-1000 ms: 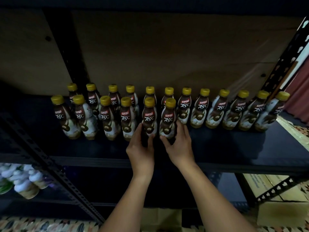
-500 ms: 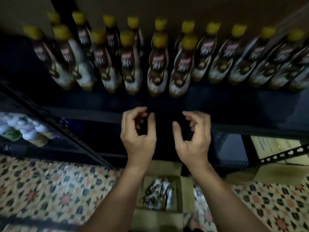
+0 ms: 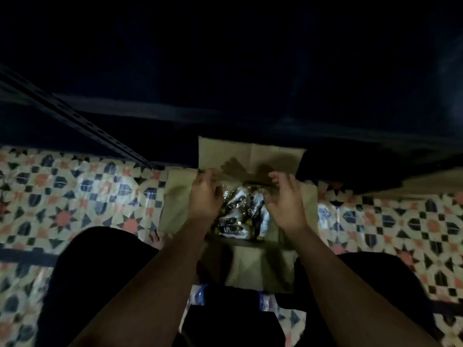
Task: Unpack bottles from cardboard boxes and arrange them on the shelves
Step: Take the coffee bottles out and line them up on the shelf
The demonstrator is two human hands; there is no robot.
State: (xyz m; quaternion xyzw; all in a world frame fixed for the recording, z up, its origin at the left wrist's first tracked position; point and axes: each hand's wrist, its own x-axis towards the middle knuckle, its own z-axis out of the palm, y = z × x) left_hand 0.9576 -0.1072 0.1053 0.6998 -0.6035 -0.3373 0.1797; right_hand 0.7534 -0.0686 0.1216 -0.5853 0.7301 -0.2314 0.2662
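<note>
An open cardboard box [image 3: 250, 156] sits on the patterned floor directly below me, its flaps spread outward. Inside it lie several bottles [image 3: 240, 216] with dark and white labels, blurred. My left hand [image 3: 204, 196] hovers over the left side of the opening, fingers curled loosely and holding nothing. My right hand [image 3: 285, 200] hovers over the right side, fingers apart and empty. Neither hand touches a bottle. The shelf with the standing bottles is out of view.
The dark edge of the shelf unit [image 3: 150, 111] crosses above the box, with a slotted metal upright [image 3: 82, 126] running diagonally at left. Patterned floor covering [image 3: 75, 201] lies on both sides. My knees in dark clothing [image 3: 100, 271] flank the box.
My view has swung down from the shelf to the box on the floor. Both hands let go of the two front bottles on the shelf and dropped to just above the box.
</note>
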